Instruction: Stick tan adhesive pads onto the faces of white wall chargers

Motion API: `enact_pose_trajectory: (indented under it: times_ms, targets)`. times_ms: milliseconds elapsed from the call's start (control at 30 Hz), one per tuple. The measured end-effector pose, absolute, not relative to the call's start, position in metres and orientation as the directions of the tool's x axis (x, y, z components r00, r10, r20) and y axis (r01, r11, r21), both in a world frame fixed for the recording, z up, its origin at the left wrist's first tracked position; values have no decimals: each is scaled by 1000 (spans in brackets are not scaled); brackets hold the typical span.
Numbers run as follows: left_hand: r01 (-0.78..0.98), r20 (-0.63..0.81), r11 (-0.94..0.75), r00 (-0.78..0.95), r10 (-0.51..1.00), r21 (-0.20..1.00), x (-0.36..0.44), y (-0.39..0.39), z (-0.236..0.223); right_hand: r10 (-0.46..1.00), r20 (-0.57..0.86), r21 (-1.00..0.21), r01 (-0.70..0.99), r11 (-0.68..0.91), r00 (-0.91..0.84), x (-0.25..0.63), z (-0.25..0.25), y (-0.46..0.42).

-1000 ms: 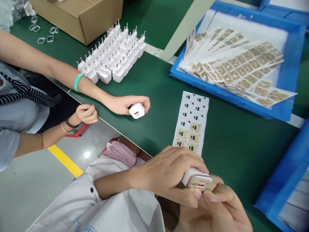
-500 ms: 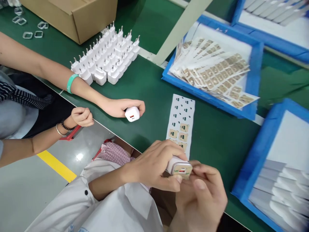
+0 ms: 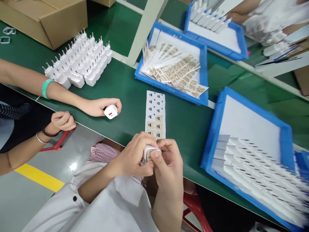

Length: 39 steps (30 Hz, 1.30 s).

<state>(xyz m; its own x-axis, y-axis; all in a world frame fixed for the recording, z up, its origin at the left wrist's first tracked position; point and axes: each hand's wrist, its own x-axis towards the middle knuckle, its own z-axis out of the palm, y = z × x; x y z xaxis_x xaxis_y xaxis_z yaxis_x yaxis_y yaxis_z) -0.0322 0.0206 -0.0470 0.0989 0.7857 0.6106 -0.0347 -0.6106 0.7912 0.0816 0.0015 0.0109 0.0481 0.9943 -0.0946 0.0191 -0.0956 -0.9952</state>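
A white charger with a tan adhesive sticker on its end face is gripped in my left hand, near the table's front edge. My right hand closes on the same charger from the other side, its thumb pressed on the sticker face and covering much of it. Just beyond my hands lies a white sticker sheet. Tan stickers remain on its near part, while the far part shows bare backing with cut-out holes.
A co-worker's hand at left holds another white charger. Behind it stand rows of chargers, pins up, and a cardboard box. Blue trays hold sticker sheets and chargers. A metal post rises behind.
My right thumb has moved onto the charger's sticker face, where earlier my right hand was beside it. The view has shifted right, showing more of the trays.
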Motion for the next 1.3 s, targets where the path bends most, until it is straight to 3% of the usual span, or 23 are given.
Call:
enact_pose_trajectory:
  times_ms: [167, 367, 433, 533, 633, 700, 767, 867, 1100, 1300]
  targets:
    - [-50, 578, -577, 128, 806, 815, -35, 21, -46, 993, -114, -993, -31, -113, 42, 83, 10, 1]
    - [-91, 602, -596, 65, 796, 798, -35, 20, -45, 997, 5, -998, -67, 10, 77, 83, 0, 6]
    - [-140, 606, -599, 6, 796, 788, -35, 18, -43, 994, 88, -996, -21, 89, 58, 86, -3, 12]
    - [-200, 608, -613, -95, 788, 764, -35, 13, -35, 975, 222, -955, 200, 217, 3, 88, -3, 33]
    - [-177, 628, -648, -160, 762, 741, -36, 6, -25, 896, 388, -775, 449, 445, -218, 78, -6, 67]
    - [-145, 639, -659, -166, 751, 738, -38, 1, -18, 777, 443, -594, 502, 628, -447, 66, -12, 92]
    - [-127, 647, -667, -167, 744, 734, -40, -2, -14, 656, 411, -451, 483, 750, -633, 51, -19, 114]
    - [-111, 664, -687, -186, 724, 718, -45, -4, -10, 558, 324, -368, 441, 819, -764, 33, -25, 135]
    - [-85, 656, -684, -218, 722, 725, -59, -8, -5, 485, 354, -357, 363, 861, -800, 20, -25, 148]
    - [-88, 638, -671, -241, 731, 736, -65, -15, -10, 559, 527, -572, 219, 790, -640, 24, 0, 129]
